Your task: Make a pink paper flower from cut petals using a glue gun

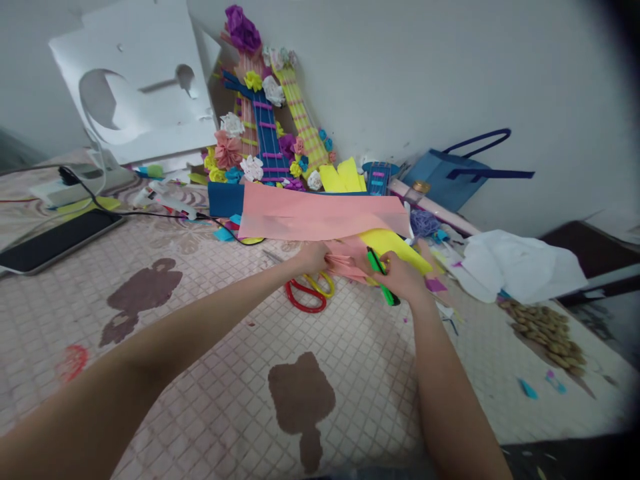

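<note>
My left hand is closed on a bunched pink paper strip at the middle of the table. My right hand has its fingers closed around a green and black utility knife, at the strip's right end. Just below my left hand, scissors with red and yellow handles lie on the table, partly hidden by that hand. Beyond both hands lies a wide pink paper sheet, with a yellow paper piece near its right end.
Decorated paper guitars with paper flowers lean on the wall. A white board with cut-outs, glue gun and phone are left. A blue bag, white plastic bag and peanuts are right.
</note>
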`<action>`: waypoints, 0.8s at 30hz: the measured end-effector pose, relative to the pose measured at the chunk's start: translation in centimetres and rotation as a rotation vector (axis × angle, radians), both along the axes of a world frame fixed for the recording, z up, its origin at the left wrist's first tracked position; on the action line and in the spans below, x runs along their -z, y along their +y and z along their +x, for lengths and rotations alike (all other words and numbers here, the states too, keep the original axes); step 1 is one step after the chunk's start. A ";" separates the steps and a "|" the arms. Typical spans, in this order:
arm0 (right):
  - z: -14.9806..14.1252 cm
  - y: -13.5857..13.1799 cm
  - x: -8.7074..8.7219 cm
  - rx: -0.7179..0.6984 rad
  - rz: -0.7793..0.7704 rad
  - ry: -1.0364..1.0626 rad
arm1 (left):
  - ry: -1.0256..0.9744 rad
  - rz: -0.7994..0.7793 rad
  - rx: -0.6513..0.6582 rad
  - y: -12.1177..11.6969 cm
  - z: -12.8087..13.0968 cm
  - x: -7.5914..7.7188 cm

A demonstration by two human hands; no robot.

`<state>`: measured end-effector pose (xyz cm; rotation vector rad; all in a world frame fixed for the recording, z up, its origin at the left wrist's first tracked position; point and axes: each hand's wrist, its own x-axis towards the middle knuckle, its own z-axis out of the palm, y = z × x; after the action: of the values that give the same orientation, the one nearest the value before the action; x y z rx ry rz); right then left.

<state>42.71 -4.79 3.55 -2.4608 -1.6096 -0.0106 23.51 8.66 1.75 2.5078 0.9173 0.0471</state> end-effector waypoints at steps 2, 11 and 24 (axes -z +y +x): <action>-0.5 -0.3 -0.9 -0.018 0.061 0.055 | -0.020 -0.002 -0.012 -0.1 0.0 -0.1; -5.7 1.6 1.3 -0.175 0.057 0.023 | -0.209 -0.036 -0.046 -0.5 -0.9 -0.9; -9.0 1.0 0.6 -0.454 0.268 0.181 | -0.762 -0.981 -0.390 -1.3 -13.8 -2.8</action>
<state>33.74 -3.77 2.91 -1.8060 -1.9024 0.0581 9.73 7.35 4.57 1.2242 0.7885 0.5027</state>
